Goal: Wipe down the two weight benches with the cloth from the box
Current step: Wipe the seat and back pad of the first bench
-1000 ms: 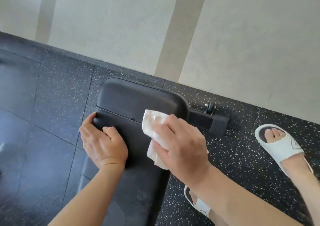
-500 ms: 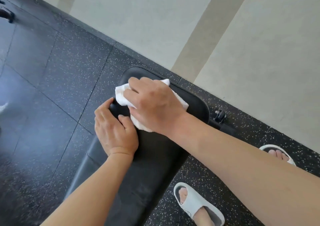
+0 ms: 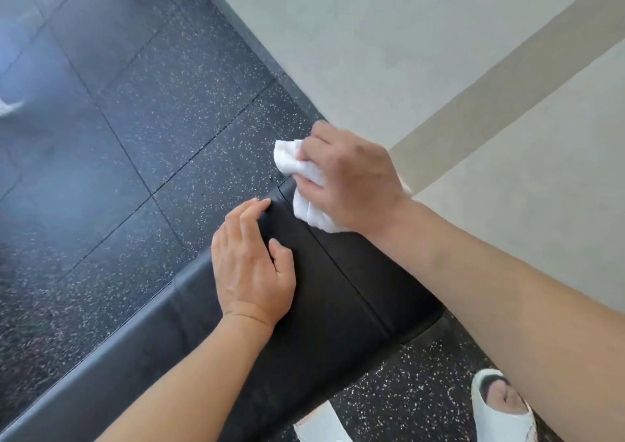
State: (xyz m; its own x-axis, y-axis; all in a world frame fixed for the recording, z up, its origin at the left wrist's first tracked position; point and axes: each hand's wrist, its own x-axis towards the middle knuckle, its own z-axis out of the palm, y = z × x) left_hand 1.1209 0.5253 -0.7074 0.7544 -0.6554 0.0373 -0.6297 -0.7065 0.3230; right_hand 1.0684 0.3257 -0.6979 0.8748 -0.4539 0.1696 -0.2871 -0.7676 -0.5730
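A black padded weight bench (image 3: 341,306) runs from the lower left up to the middle of the head view. My right hand (image 3: 348,177) grips a crumpled white cloth (image 3: 304,188) and presses it on the bench's far end, next to the wall. My left hand (image 3: 253,262) rests flat on the pad's left edge, fingers straight and reaching over the side. The bench's far end is mostly hidden under my right hand and the cloth. No second bench or box is in view.
Black speckled rubber floor tiles (image 3: 152,130) lie to the left. A pale wall (image 3: 406,52) with a beige stripe rises right behind the bench end. My foot in a white sandal (image 3: 500,408) stands at the lower right beside the bench.
My right hand has carried the cloth from the pad's middle out to its far end. The left hand stayed on the left edge with its fingers straighter. The view tilted and moved closer.
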